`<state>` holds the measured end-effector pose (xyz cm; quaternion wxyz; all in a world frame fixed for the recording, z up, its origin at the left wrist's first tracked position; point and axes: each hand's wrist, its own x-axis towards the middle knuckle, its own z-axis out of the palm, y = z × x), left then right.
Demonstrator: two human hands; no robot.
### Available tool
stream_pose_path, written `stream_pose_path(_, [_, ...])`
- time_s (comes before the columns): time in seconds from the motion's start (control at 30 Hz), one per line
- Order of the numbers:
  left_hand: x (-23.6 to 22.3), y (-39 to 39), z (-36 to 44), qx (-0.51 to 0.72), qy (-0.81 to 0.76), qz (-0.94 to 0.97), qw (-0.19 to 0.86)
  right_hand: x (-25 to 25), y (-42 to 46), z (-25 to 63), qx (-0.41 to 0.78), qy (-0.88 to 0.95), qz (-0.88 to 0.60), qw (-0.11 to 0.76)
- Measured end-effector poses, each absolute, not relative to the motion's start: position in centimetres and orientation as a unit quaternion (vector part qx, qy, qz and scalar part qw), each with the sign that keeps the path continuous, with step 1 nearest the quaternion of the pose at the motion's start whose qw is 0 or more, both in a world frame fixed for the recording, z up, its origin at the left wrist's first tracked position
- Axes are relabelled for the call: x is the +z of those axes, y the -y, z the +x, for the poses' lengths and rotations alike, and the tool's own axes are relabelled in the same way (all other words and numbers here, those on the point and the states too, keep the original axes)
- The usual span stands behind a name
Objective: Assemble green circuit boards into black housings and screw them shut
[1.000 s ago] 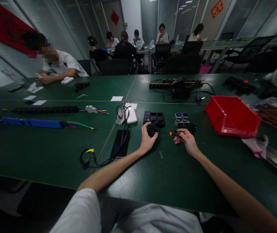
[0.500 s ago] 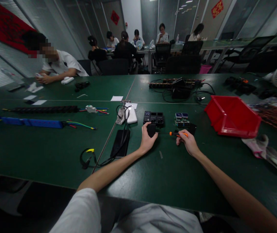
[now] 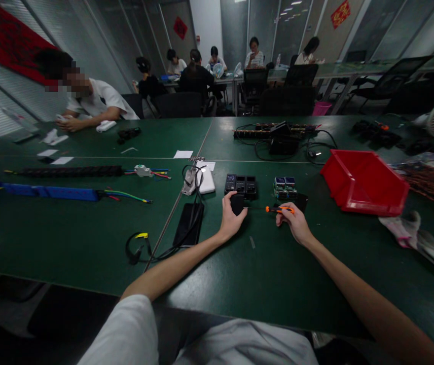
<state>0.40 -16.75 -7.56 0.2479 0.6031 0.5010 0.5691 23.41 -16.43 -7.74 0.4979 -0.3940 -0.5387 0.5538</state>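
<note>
My left hand (image 3: 231, 219) grips a small black box-shaped part (image 3: 237, 204) between thumb and fingers. In my right hand (image 3: 293, 221) is a screwdriver (image 3: 280, 209) with an orange and black handle. Its thin shaft points left, and the tip meets or nearly meets the side of the black part. Just beyond my left hand lies a row of black housings (image 3: 241, 184). Small circuit boards with display-like tops (image 3: 285, 186) sit beyond my right hand. A dark flat piece (image 3: 301, 202) is partly hidden behind that hand.
A red bin (image 3: 365, 182) and a glove (image 3: 405, 230) are on the right. To the left lie a black phone (image 3: 187, 225) with a cable across it, a white power bank (image 3: 206, 180) and blue battery-like strips (image 3: 68, 193). A person (image 3: 95, 101) sits at the far left.
Both hands, the black part and the screwdriver stay in nearly the same place. In the background, a seated person at the far table has shifted slightly.
</note>
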Motion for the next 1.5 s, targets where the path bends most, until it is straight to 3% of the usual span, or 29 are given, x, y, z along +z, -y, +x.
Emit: stream_pose_path(1.5, [-7.6,16.8,0.4,0.571,-0.501,0.602,0.248,-6.8,16.9,23.1,0.525,0.555,-0.437,0.475])
